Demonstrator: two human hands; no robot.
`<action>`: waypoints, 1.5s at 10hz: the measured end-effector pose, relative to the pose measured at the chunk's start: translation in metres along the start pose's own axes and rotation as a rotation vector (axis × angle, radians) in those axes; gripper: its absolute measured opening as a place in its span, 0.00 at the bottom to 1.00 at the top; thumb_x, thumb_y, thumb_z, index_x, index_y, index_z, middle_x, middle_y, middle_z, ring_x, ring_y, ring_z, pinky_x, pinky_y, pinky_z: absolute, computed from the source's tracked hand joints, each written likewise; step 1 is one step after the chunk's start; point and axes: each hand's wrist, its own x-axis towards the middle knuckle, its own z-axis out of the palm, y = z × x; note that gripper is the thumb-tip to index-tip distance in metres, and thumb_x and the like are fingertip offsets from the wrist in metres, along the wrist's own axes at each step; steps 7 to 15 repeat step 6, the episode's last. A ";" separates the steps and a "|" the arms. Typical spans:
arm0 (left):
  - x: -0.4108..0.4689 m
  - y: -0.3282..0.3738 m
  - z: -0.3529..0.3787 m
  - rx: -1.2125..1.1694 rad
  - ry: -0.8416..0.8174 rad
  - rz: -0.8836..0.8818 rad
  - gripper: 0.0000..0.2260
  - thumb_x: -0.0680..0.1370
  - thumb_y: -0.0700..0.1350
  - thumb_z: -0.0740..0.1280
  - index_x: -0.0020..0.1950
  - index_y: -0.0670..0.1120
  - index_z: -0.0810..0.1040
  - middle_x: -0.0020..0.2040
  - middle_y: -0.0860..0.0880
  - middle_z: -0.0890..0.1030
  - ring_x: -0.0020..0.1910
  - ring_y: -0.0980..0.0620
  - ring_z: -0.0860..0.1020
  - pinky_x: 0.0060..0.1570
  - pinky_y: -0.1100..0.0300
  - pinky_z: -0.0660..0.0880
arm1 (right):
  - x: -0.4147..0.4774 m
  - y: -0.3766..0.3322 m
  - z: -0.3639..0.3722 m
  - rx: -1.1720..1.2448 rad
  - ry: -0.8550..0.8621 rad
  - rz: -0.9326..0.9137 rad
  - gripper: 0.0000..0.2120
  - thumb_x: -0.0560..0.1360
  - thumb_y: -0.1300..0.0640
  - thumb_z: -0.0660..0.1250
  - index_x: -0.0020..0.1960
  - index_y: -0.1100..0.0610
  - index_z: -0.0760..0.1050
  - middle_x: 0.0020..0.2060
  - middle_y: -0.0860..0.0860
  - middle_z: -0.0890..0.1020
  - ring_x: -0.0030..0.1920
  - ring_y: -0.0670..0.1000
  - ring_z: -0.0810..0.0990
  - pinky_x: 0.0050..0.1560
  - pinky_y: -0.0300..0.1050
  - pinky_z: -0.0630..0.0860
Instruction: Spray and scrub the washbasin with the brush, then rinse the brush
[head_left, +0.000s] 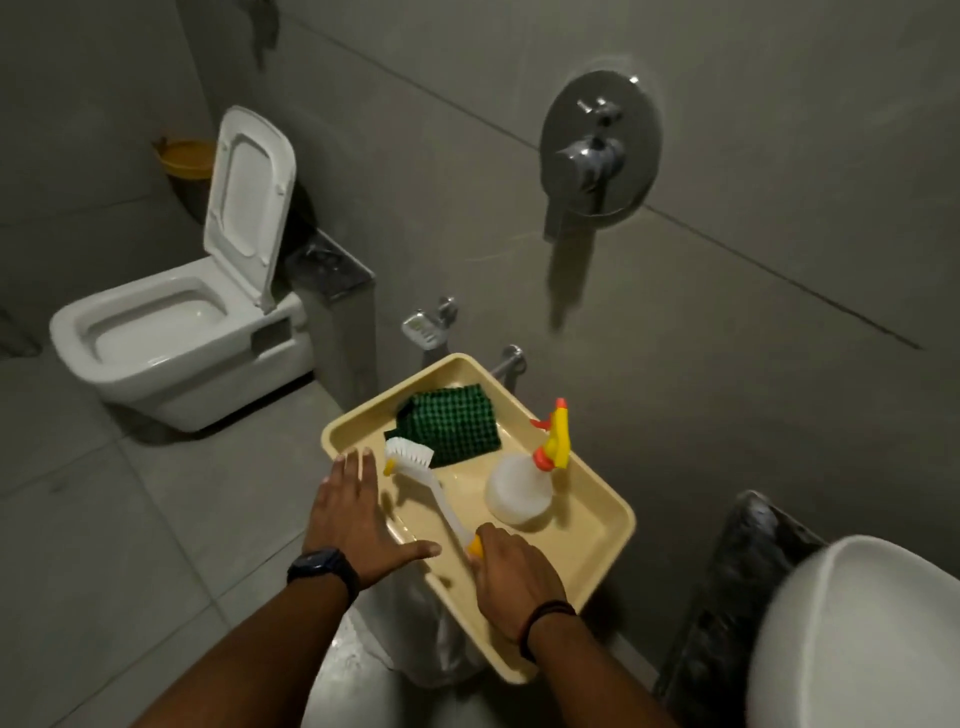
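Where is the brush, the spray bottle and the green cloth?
brush (410, 457), head view, on its white bristles.
spray bottle (517, 493), head view, on its clear round body.
green cloth (449, 423), head view, on its middle.

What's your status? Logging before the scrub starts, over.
Right hand closed on brush handle, brush in tray. Left hand open, flat at tray edge. Spray bottle untouched. Washbasin at right, nothing blocking.

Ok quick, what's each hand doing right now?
Left hand: open, fingers spread flat over the tray edge, holding nothing.
Right hand: closed on the brush handle.
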 end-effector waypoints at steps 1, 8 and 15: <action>0.019 -0.006 0.014 0.006 -0.017 0.052 0.68 0.49 0.85 0.52 0.76 0.43 0.39 0.78 0.41 0.45 0.77 0.43 0.44 0.73 0.47 0.43 | 0.021 0.002 0.021 -0.039 -0.020 -0.016 0.08 0.78 0.53 0.54 0.54 0.54 0.67 0.51 0.55 0.77 0.49 0.57 0.74 0.47 0.51 0.69; 0.032 -0.015 0.030 0.058 -0.083 0.076 0.65 0.51 0.85 0.51 0.76 0.46 0.38 0.79 0.44 0.44 0.76 0.44 0.41 0.70 0.50 0.37 | 0.052 0.004 0.059 -0.063 -0.129 -0.014 0.11 0.76 0.51 0.59 0.57 0.54 0.68 0.53 0.55 0.78 0.52 0.57 0.75 0.50 0.51 0.72; 0.032 -0.015 0.030 0.058 -0.083 0.076 0.65 0.51 0.85 0.51 0.76 0.46 0.38 0.79 0.44 0.44 0.76 0.44 0.41 0.70 0.50 0.37 | 0.052 0.004 0.059 -0.063 -0.129 -0.014 0.11 0.76 0.51 0.59 0.57 0.54 0.68 0.53 0.55 0.78 0.52 0.57 0.75 0.50 0.51 0.72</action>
